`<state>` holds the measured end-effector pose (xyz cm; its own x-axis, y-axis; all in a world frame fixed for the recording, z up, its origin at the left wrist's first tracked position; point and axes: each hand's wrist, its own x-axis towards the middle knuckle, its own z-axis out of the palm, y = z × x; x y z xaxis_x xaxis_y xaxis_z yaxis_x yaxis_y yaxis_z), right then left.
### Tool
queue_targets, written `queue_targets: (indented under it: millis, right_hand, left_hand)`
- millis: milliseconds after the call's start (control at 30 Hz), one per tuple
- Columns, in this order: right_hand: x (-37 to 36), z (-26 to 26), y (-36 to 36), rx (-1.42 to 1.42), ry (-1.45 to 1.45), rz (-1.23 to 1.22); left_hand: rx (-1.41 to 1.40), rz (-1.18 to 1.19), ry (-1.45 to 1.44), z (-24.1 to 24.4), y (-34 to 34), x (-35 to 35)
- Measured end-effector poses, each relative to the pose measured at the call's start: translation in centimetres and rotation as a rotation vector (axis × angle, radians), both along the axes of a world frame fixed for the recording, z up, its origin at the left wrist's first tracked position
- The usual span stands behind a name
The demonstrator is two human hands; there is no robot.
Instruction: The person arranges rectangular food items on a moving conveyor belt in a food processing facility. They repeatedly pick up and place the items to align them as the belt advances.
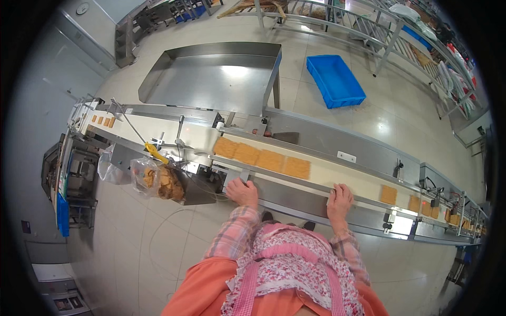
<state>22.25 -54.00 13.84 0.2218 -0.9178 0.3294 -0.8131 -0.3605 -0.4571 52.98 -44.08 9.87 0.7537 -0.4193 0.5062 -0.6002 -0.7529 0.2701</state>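
A pale conveyor belt (pixel 342 177) crosses in front of me between metal side rails. Four flat, square golden-brown food pieces (pixel 270 158) lie in a close row on it, slightly blurred. My left hand (pixel 242 192) rests with loosely bent fingers on the metal frame at the near side, below that row. Farther right, my right hand (pixel 340 199) lies over the near rail, fingers slightly apart. I see nothing held in either hand; the undersides of both are hidden. Another square piece (pixel 389 194) sits on the belt to the right, with several more beyond it.
A clear plastic bag (pixel 146 175) and brown pieces (pixel 170 183) sit left of my left hand. Across the belt stand a stainless steel tray table (pixel 213 81) and, on the floor, a blue plastic crate (pixel 336 81). A scraper (pixel 285 137) lies on the far frame.
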Motion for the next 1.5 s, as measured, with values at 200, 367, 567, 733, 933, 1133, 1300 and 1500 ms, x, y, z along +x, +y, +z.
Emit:
queue_targets:
  millis: [200,367,567,733,933,1133,1300,1500]
  right_hand:
    - [2.3,-0.1,-0.5,0.016,-0.061,0.126]
    - [4.9,1.3,-1.6,-0.027,0.171,0.193]
    - [3.9,-0.8,-2.0,0.085,0.211,0.117]
    - [3.7,0.2,-0.9,0.012,0.164,0.16]
    - [3.0,-0.3,-0.7,0.188,-0.26,0.137]
    - [1.9,3.4,-1.0,0.868,-1.106,-0.216]
    - [5.1,5.2,0.2,1.453,-1.752,-0.226]
    - [10.3,7.8,0.1,1.524,-1.792,0.271]
  left_hand:
    - [-0.01,-0.001,0.073,0.2,-0.4,-0.2]
    - [-0.031,-0.029,0.082,0.4,-0.5,-0.6]
    - [0.028,-0.028,0.093,0.6,0.0,-0.2]
    - [-0.044,-0.011,0.107,0.5,-0.3,-0.2]
    - [-0.058,-0.037,0.213,1.2,0.4,-0.2]
    - [-0.265,-0.295,0.479,7.0,0.9,-3.5]
    - [-0.494,-1.047,0.556,15.9,-2.2,-11.1]
    - [-0.368,-1.29,0.48,13.8,-4.3,-10.7]
